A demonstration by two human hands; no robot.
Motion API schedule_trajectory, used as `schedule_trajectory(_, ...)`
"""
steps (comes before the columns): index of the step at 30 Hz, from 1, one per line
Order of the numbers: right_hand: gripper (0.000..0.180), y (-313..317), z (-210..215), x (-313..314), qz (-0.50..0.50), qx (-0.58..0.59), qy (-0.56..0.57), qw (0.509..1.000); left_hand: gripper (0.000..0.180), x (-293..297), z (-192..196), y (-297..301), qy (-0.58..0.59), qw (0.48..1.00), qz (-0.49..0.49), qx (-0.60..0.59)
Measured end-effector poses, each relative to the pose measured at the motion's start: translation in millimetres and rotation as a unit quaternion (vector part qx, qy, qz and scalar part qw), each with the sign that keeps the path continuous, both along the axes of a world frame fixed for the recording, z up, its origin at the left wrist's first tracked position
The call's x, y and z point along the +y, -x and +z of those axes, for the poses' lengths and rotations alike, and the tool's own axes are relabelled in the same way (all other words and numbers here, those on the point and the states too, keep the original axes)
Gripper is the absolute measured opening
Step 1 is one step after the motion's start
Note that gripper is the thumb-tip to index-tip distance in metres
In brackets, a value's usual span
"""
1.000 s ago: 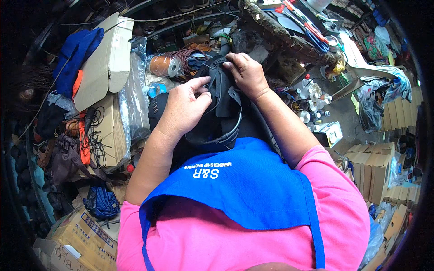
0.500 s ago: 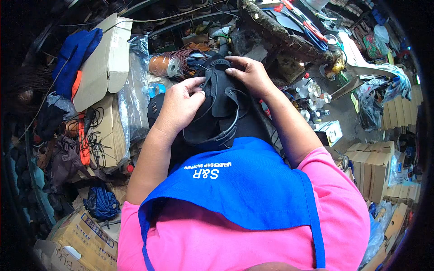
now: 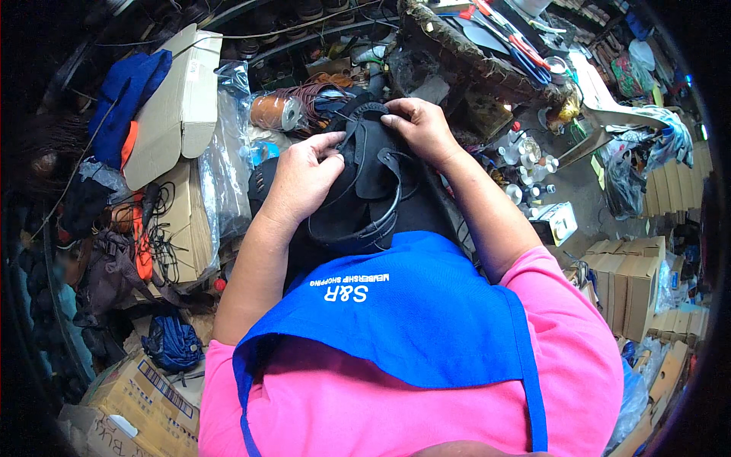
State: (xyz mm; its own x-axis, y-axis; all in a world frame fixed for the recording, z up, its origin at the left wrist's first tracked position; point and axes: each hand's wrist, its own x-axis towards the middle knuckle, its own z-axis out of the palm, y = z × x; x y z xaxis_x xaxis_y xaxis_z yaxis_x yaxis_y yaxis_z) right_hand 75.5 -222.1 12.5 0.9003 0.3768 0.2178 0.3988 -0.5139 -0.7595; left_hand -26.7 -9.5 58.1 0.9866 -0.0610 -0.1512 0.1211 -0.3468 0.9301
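Observation:
A black strappy sandal (image 3: pixel 373 171) rests on dark cloth over my lap, with its loose strap curving toward me. At its left edge my left hand (image 3: pixel 308 171) is closed, the thumb and forefinger pinching a thin strap or cord. My right hand (image 3: pixel 419 129) grips the far right rim of the sandal between thumb and fingers. Fine detail at the fingertips is too dark to make out. A blue apron (image 3: pixel 403 312) covers my front just below the sandal.
Beyond my left hand lie an orange thread spool (image 3: pixel 276 112) and reddish-brown cords (image 3: pixel 316 107). Cardboard (image 3: pixel 177 107) and clear plastic sheeting (image 3: pixel 228 175) stand at the left. Small bottles (image 3: pixel 527 164) cluster at the right, under a rough-edged bench (image 3: pixel 487 65) holding tools.
My right hand has shifted very slightly along the sandal's far rim. My left hand keeps its pinch in nearly the same place.

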Motion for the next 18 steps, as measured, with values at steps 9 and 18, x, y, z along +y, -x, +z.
schedule_trajectory(9, 0.034, -14, 51, -6, 0.084, 0.042, 0.003, 0.996, 0.036, 12, 30, -4, 0.108, 0.992, -0.069, -0.002)
schedule_trajectory(18, 0.032, 34, 63, 50, 0.213, 0.371, -0.210, 0.879, 0.026, 75, 107, -22, -0.418, 0.855, 0.090, -0.293)
